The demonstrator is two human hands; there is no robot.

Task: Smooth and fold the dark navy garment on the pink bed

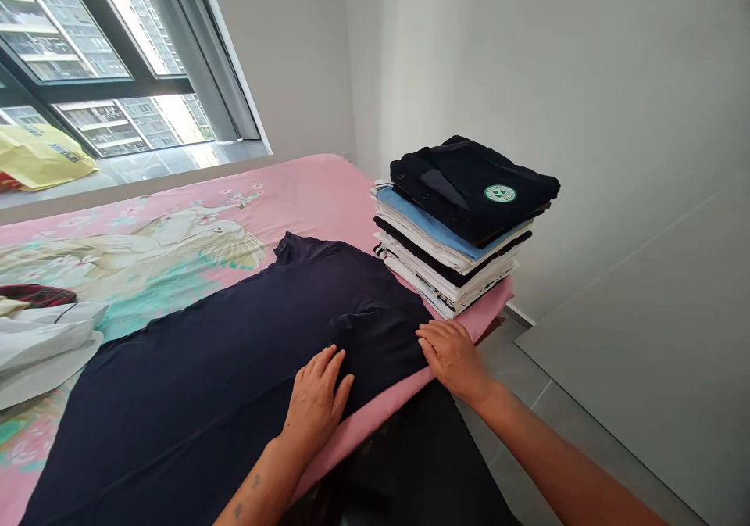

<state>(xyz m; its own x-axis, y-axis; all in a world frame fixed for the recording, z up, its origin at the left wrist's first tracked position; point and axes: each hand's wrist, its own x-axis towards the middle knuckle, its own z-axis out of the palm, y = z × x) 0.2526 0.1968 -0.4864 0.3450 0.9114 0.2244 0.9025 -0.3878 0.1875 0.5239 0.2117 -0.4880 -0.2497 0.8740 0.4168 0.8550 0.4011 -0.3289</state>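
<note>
A dark navy T-shirt [234,338] lies spread out across the bed, its collar end towards the far side and a sleeve [375,330] near my hands. My left hand [316,393] rests palm down on the near edge of the shirt, fingers stretched and slightly apart. At the sleeve end, my right hand [454,358] touches the cloth with its fingers extended flat over it. Just beyond that hand stands a tall stack of folded clothes [451,260]. On top of it is a black folded garment [469,182] with buttons and a round green-and-white badge.
The bed has a pink floral sheet [310,182]. White cloth [47,346] and a plaid piece [38,295] lie at the left. A yellow bag [44,155] is on the windowsill. Past the bed's right edge are grey floor tiles [527,401] and a wall.
</note>
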